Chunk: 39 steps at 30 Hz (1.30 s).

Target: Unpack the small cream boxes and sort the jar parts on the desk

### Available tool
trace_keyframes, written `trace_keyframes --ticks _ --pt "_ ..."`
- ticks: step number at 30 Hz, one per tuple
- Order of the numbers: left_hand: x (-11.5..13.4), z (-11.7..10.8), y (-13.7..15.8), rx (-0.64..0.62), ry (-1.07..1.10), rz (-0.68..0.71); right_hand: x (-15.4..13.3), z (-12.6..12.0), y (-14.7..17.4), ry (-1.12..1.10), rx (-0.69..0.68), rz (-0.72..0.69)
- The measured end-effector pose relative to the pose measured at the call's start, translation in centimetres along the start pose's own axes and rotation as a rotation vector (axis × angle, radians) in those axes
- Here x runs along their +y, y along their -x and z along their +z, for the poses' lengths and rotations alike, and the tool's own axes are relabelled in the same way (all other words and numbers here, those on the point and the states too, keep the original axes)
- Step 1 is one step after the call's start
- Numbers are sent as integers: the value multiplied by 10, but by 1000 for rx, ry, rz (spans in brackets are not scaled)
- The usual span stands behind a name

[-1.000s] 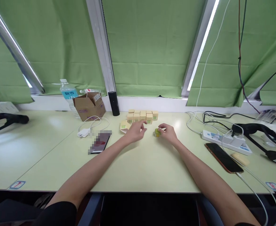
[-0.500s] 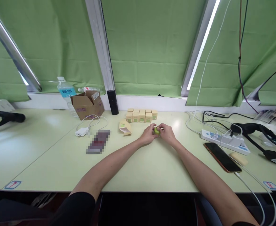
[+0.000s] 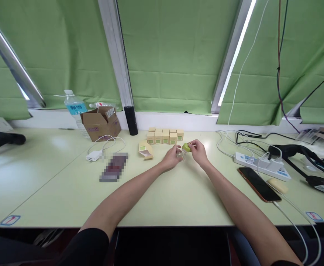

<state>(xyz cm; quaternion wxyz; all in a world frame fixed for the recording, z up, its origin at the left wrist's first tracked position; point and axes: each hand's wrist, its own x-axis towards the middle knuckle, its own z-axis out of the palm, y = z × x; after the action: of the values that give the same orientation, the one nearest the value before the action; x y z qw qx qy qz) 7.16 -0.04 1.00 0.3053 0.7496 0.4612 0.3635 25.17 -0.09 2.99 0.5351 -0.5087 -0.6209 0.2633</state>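
Observation:
My left hand [image 3: 172, 158] is closed around a small clear container [image 3: 182, 156] low over the table. Just above the container's rim, my right hand [image 3: 199, 152] pinches a small rounded green piece [image 3: 186, 147]; whether it is a lid or the contents I cannot tell. Behind my hands stands a cluster of several small cream boxes with green labels [image 3: 165, 136]. Left of them, one opened cream box [image 3: 145, 149] lies on its side with its flap out.
Left: a charger with a white cable [image 3: 94, 155], a pixelated flat item [image 3: 114, 167], a brown carton [image 3: 102, 125], a water bottle [image 3: 77, 108] and a black cylinder [image 3: 131, 120]. Right: a power strip [image 3: 257, 163], a phone [image 3: 257, 184], a beige oval object [image 3: 278, 185] and loose cables.
My right hand has raised the green piece up and right from the clear container, which now shows in my left hand. The view has shifted slightly.

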Motion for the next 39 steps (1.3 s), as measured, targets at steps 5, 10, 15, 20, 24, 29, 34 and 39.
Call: trace_keyframes --ticks 5,10,15,20,24,29,34,39 --pt "-3 -27 -6 59 -90 -49 2 -2 -3 -55 17 45" --pt "-5 -49 -11 75 -143 -86 1 0 -1 -99 30 63" --pt "-1 -37 -19 37 -149 -69 -4 -4 -3 -148 92 52" --pt "16 5 -37 -12 -128 -23 -10 -16 -9 -191 197 30" --pt "32 43 -47 -25 -127 -9 -10 -21 -10 -224 265 36" --pt "42 57 -44 -34 -144 2 -9 -19 -8 -300 278 79" --pt "31 19 -16 4 -125 30 -15 -15 -5 -456 183 171" --pt "16 -39 24 -65 57 223 -25 2 10 -584 -103 321"
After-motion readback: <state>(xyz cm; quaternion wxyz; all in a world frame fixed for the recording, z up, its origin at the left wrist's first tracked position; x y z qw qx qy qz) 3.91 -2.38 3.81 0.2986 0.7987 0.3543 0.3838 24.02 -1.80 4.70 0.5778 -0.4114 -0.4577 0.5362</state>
